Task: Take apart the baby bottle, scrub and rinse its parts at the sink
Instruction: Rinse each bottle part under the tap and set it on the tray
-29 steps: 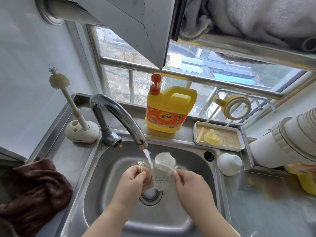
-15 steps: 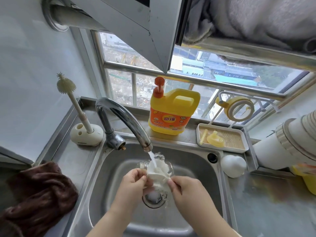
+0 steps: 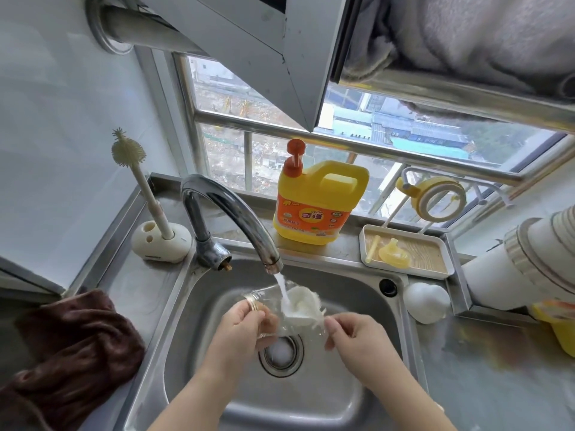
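Two hands over the sink point(image 3: 193, 309). Clear bottle point(image 3: 273, 309) is gripped by curled left hand point(image 3: 239, 329) under running tap point(image 3: 236, 213), above the drain. Something white point(image 3: 300, 306) is pinched by right hand point(image 3: 357, 340) at the bottle mouth. Yellow parts lie in tray point(image 3: 441, 259), far right. Soap jug point(image 3: 317, 203) stands behind.
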{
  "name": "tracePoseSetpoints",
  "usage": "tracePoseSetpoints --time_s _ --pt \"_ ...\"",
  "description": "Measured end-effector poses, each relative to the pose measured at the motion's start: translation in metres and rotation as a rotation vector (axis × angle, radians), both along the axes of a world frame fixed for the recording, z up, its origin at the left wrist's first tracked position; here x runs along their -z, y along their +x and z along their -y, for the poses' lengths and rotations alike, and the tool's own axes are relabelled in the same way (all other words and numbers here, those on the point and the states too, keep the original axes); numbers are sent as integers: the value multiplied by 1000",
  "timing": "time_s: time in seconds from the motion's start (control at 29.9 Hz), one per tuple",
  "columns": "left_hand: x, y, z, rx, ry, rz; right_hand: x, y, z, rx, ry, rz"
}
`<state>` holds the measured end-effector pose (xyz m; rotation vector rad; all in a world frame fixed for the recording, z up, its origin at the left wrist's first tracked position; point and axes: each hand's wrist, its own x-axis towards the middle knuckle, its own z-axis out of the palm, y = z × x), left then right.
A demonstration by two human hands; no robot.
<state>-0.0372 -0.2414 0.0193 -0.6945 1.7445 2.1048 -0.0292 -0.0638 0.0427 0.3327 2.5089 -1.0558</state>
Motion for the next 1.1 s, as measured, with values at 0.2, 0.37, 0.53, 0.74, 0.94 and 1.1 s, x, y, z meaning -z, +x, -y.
tracePoseSetpoints --time_s 0.2,0.37,0.53,0.74,0.94,1.1 --pt "5 1 8 33 -102 -71 3 -2 -7 8 71 43" --pt "6 0 4 54 -77 -66 -1 -16 2 1 76 -95" --pt "2 -3 11 52 -59 -85 -2 -9 1 -82 61 -53" --pt "5 -2 5 169 -134 -75 -3 -23 8 -57 25 -144" --pt "4 -2 7 213 -137 -69 -4 -27 -6 -55 113 -79" --pt "1 -7 4 163 -56 -120 -5 -28 10 -87 43 -141"
